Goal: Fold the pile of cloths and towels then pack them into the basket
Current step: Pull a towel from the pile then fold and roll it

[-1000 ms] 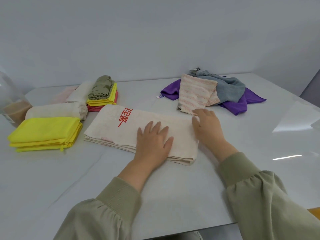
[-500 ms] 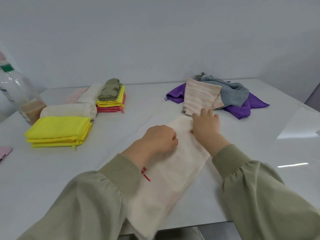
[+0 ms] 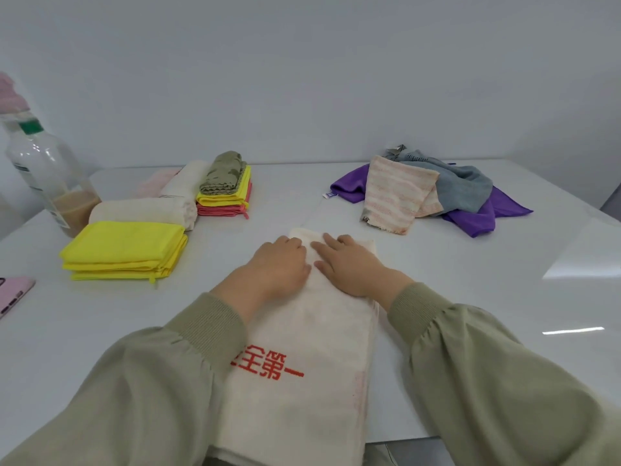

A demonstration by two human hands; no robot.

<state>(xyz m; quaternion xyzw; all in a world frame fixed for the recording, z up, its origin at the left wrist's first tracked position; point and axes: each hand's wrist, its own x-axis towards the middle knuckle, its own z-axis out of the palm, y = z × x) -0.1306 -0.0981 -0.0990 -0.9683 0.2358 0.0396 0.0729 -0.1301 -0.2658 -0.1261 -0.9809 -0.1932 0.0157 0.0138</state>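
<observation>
**Two hands on one long cream towel**

Widest of all is the white table (image 3: 470,297), which carries everything we see. Next come the person's olive sleeves, the left sleeve (image 3: 151,381) and the right sleeve (image 3: 487,364), reaching in from the bottom corners.

Between them lies the cream towel (image 3: 312,331), folded into a long narrow strip that runs from the table's near edge straight away from us. Red characters are stitched across its near part, and the left sleeve covers their first stroke.

At the far right, well apart from the towel, sits the loose pile (image 3: 447,196). In it a purple cloth (image 3: 480,220) lies underneath, a grey cloth (image 3: 467,186) on top and a peach-striped cloth (image 3: 395,196) over the front left.

On the left we find a yellow stack (image 3: 124,250) of folded cloths. A clear bottle (image 3: 43,173) stands upright behind it, with brownish liquid low inside. Two rolled towels (image 3: 141,210) lie just behind the yellow stack. Beside them is a small stack (image 3: 223,196) with an olive cloth on yellow and coral ones.

The right hand (image 3: 349,264) lies flat on the towel's far end, fingers straight and slightly spread, holding nothing. The left hand (image 3: 279,264) rests just beside it with its fingers bent down at the far hem. We cannot tell whether they pinch the hem.

Smallest is a pink phone (image 3: 13,294), cut off by the left edge.
</observation>
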